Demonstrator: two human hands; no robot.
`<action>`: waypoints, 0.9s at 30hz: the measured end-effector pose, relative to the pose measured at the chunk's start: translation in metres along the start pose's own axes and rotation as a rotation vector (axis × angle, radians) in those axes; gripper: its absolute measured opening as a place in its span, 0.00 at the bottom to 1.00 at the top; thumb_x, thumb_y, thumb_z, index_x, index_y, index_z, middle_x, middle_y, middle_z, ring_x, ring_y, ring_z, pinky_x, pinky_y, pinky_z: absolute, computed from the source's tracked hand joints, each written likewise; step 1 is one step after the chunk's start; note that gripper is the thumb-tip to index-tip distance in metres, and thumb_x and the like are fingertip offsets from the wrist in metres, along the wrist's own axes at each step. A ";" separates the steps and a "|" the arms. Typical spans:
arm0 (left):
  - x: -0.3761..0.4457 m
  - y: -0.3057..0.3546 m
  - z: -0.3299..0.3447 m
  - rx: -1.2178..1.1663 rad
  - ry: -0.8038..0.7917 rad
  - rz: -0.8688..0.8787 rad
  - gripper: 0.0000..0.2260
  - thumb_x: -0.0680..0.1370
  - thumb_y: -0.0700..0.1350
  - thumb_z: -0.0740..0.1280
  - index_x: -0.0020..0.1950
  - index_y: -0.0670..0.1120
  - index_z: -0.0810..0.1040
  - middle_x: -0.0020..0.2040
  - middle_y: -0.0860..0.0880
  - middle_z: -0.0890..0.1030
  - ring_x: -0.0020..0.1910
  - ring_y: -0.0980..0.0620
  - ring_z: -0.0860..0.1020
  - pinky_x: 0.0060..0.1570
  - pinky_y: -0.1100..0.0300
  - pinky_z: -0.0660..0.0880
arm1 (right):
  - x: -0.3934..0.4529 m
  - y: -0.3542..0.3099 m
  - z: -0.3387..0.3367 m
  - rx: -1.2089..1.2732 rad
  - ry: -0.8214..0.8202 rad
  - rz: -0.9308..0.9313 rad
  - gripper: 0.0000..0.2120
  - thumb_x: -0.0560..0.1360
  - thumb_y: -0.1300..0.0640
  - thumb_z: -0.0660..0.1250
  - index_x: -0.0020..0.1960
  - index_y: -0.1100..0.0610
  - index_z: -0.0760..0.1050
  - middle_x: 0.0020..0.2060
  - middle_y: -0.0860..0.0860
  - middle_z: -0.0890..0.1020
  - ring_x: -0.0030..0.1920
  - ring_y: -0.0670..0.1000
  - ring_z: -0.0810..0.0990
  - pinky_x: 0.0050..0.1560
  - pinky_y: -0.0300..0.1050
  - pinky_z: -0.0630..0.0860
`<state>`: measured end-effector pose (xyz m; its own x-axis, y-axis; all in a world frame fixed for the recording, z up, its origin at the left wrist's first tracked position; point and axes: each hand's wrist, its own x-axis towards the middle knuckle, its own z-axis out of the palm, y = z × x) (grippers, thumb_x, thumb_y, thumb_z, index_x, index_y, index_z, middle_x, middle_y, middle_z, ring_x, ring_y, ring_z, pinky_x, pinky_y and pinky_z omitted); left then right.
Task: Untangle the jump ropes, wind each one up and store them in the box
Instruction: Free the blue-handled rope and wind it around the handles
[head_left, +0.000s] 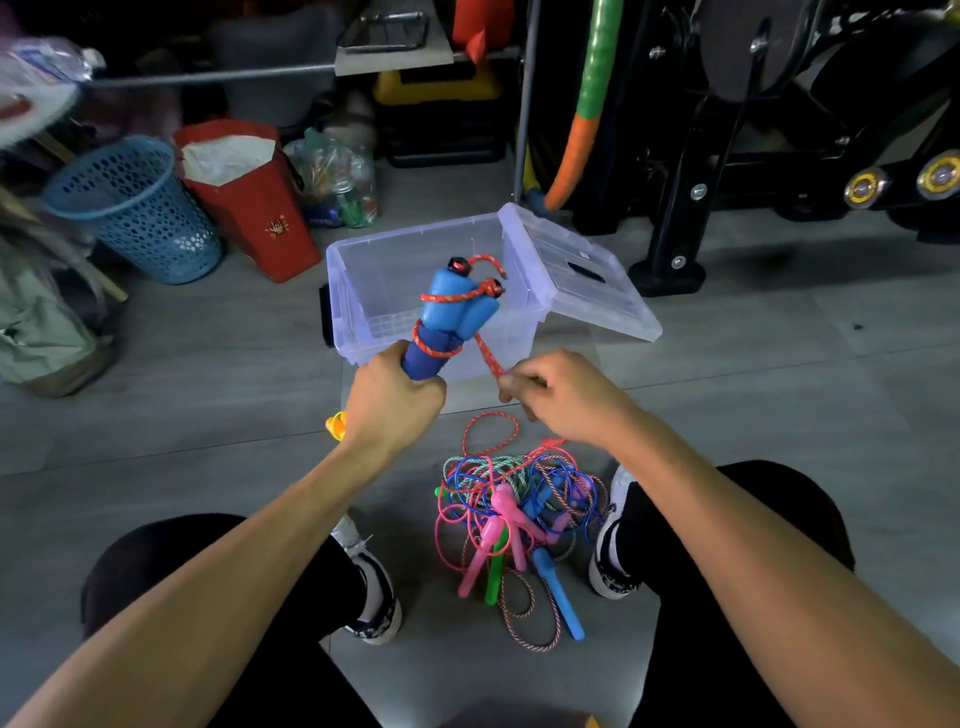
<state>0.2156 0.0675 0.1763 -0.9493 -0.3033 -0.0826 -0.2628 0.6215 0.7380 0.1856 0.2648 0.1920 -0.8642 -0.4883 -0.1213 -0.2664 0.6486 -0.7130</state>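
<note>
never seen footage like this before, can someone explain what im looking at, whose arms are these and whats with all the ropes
There is no machine here. The single picture comes from a camera worn on a person's head, looking forward and down, so the arms reaching in from the bottom are that person's own, with their knees and shoes at either side.

The left hand grips a pair of blue jump rope handles held together, with a red rope wound round them. The right hand pinches that rope, which runs taut from the handles.

On the grey floor between the feet lies a tangled pile of ropes with pink, green and blue handles. Just beyond the hands stands a clear plastic box, its lid open and leaning at its right side.

Behind are a blue basket and a red bag.
</note>
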 end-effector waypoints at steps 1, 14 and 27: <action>0.003 0.000 -0.001 0.121 -0.008 -0.052 0.03 0.66 0.44 0.62 0.38 0.48 0.71 0.33 0.49 0.75 0.34 0.42 0.71 0.33 0.57 0.68 | -0.002 -0.003 0.004 -0.095 -0.020 -0.019 0.15 0.80 0.52 0.63 0.39 0.58 0.78 0.25 0.46 0.72 0.27 0.44 0.71 0.30 0.39 0.64; 0.019 -0.016 -0.006 0.886 -0.102 1.083 0.17 0.57 0.46 0.65 0.45 0.47 0.79 0.35 0.48 0.76 0.34 0.43 0.76 0.44 0.54 0.67 | 0.029 0.004 -0.041 -0.043 -0.021 -0.106 0.12 0.72 0.47 0.73 0.38 0.56 0.80 0.28 0.47 0.75 0.30 0.44 0.69 0.35 0.43 0.67; 0.059 0.004 -0.028 -0.097 -0.086 -0.123 0.06 0.69 0.42 0.69 0.43 0.41 0.76 0.33 0.46 0.75 0.32 0.45 0.72 0.33 0.57 0.71 | 0.044 -0.003 -0.005 0.047 -0.055 -0.054 0.15 0.82 0.52 0.59 0.41 0.56 0.78 0.23 0.45 0.71 0.25 0.43 0.68 0.30 0.39 0.63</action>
<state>0.1629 0.0319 0.1931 -0.9233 -0.3074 -0.2303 -0.3641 0.5096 0.7796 0.1464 0.2444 0.1929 -0.8243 -0.5537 -0.1184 -0.2903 0.5928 -0.7512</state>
